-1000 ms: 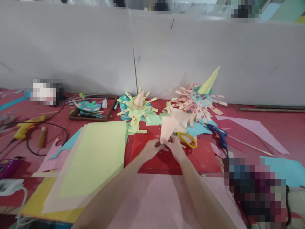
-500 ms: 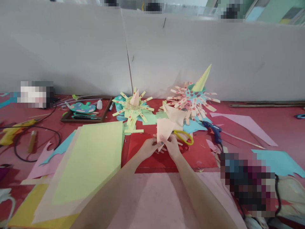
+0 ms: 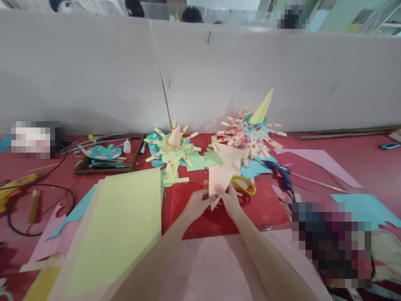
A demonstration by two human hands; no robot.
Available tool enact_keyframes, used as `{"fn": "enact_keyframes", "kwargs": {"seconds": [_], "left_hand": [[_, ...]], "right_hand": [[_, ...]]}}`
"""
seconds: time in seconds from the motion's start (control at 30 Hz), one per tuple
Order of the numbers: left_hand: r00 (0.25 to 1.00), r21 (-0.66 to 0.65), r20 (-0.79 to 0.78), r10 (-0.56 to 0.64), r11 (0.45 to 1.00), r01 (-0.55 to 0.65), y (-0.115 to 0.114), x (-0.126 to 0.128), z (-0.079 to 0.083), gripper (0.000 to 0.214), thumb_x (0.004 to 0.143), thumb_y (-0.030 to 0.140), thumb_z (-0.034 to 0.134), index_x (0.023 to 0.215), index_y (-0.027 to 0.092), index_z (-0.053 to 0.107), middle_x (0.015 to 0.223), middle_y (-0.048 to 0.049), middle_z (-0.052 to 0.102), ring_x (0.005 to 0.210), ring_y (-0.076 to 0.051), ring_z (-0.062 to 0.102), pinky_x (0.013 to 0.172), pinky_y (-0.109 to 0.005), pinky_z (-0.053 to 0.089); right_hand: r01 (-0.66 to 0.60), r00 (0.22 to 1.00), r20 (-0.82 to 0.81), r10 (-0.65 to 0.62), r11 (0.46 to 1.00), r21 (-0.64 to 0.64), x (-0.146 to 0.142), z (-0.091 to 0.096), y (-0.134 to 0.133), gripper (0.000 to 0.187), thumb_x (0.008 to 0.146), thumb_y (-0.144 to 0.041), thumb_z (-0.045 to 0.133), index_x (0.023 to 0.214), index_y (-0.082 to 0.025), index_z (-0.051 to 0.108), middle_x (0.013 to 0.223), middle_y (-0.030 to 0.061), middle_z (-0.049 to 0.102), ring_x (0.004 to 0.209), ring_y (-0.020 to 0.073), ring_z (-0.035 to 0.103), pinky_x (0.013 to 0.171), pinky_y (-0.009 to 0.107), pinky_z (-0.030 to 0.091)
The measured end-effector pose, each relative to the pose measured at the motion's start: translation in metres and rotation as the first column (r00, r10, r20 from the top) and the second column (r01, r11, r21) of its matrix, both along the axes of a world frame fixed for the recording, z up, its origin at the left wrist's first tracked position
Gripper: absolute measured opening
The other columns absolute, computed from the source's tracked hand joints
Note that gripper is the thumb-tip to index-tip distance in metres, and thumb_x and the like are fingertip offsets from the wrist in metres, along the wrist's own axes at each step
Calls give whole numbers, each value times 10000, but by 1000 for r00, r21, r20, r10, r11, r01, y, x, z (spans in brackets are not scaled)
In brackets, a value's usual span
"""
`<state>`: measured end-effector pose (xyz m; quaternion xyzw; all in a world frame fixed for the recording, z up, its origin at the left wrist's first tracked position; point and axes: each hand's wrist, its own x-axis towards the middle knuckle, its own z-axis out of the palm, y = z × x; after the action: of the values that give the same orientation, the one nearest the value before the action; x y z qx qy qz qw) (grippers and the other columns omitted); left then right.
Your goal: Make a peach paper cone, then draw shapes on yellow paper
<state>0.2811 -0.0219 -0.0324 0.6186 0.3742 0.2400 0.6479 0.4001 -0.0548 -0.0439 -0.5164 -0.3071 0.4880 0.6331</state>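
Note:
Between my two hands is a piece of pale peach paper (image 3: 218, 177), upright and tapering to a point at its lower end. My left hand (image 3: 200, 203) pinches its lower left side. With thumb and fingers closed, my right hand (image 3: 229, 197) grips the lower right side. Just behind my right hand lie yellow-handled scissors (image 3: 247, 185), their blades hidden. A second peach paper piece (image 3: 230, 155) rests behind the held one. Under my hands is a red sheet or board (image 3: 266, 209) with small paper strips on it.
Stacked paper sheets (image 3: 125, 221) lie left. Behind stand a yellow paper craft with strips (image 3: 173, 144) and a larger one with a yellow cone (image 3: 257, 125). A blue glue gun (image 3: 282, 172) lies right, a wooden tray (image 3: 103, 169) back left. A grey partition (image 3: 250, 71) closes the back.
The held paper has turned a little and now faces me more squarely, both hands still on it. The whole view has shifted slightly.

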Motion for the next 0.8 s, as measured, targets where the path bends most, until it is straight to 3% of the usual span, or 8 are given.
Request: {"fn": "enact_keyframes", "kwargs": {"seconds": [0.13, 0.37, 0.57, 0.8], "left_hand": [[999, -54, 34, -5, 999, 7, 0, 0, 0, 326, 707, 442, 587, 833, 143, 616, 793, -66, 691, 713, -208, 652, 659, -305, 504], [998, 15, 23, 55, 998, -56, 3, -1, -5, 387, 723, 522, 517, 738, 142, 584, 698, -30, 638, 662, -178, 605, 588, -271, 484], [994, 42, 7, 113, 993, -113, 0, 2, -6, 368, 701, 506, 551, 651, 142, 559, 612, -4, 585, 578, -139, 545, 543, -246, 442], [983, 33, 44, 177, 983, -178, 1, 1, -7, 387, 715, 527, 519, 766, 149, 580, 725, -29, 621, 696, -172, 585, 603, -263, 466]], "right_hand": [[69, 998, -7, -69, 997, 22, 1, -3, 0, 384, 656, -361, 671, 977, -157, 620, 895, 81, 699, 810, 241, 646, 655, 320, 523], [-67, 993, -96, 75, 994, 82, -2, -7, 0, 337, 685, -364, 647, 956, -164, 630, 901, 85, 696, 845, 240, 643, 699, 334, 519], [61, 996, -76, -55, 994, 88, 0, -12, 2, 369, 672, -401, 648, 962, -176, 618, 964, 78, 680, 860, 227, 636, 714, 328, 516], [10, 1000, -17, -9, 998, 57, 1, -13, 3, 319, 652, -400, 663, 867, -165, 644, 874, 62, 695, 809, 210, 634, 716, 312, 496]]}}
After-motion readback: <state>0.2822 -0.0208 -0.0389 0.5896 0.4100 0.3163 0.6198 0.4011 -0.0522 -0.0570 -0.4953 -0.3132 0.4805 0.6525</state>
